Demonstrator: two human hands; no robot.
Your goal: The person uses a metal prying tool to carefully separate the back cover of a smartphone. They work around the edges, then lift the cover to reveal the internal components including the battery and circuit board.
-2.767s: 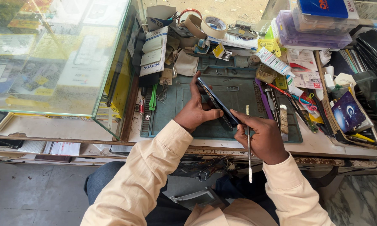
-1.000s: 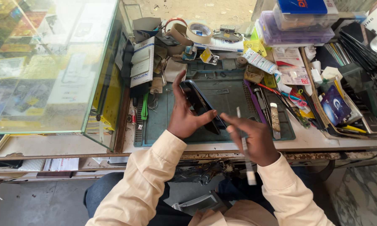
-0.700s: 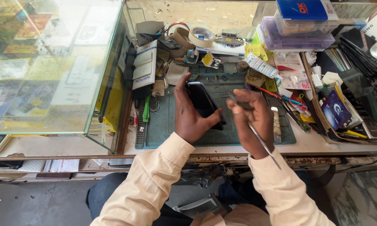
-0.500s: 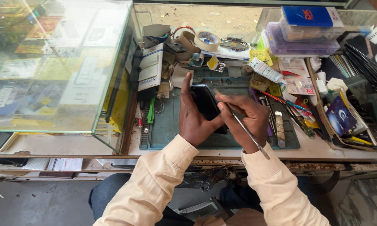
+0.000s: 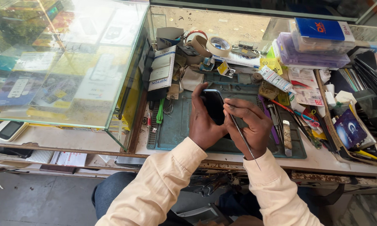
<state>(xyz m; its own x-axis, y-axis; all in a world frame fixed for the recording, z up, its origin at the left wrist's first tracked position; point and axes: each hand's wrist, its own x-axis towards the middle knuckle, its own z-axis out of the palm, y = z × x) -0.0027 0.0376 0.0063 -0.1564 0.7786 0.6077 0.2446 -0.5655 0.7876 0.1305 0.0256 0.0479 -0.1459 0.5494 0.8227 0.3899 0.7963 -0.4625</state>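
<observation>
Head view of a phone-repair bench. The left hand [image 5: 205, 123] grips a dark smartphone [image 5: 215, 109], fingers wrapped around its left edge, holding it tilted just above the green work mat [image 5: 176, 125]. The right hand [image 5: 251, 129] is closed on a thin metal tool [image 5: 240, 136], its tip touching the phone's upper right edge. A glass display case [image 5: 67, 62] stands to the left; tape rolls [image 5: 211, 44] lie behind the mat, plastic boxes [image 5: 318, 46] at the far right

A blue-lidded clear box [image 5: 323, 34] tops lilac cases [image 5: 310, 56]; a dark, perhaps unlit phone screen [image 5: 214, 106] centre.
</observation>
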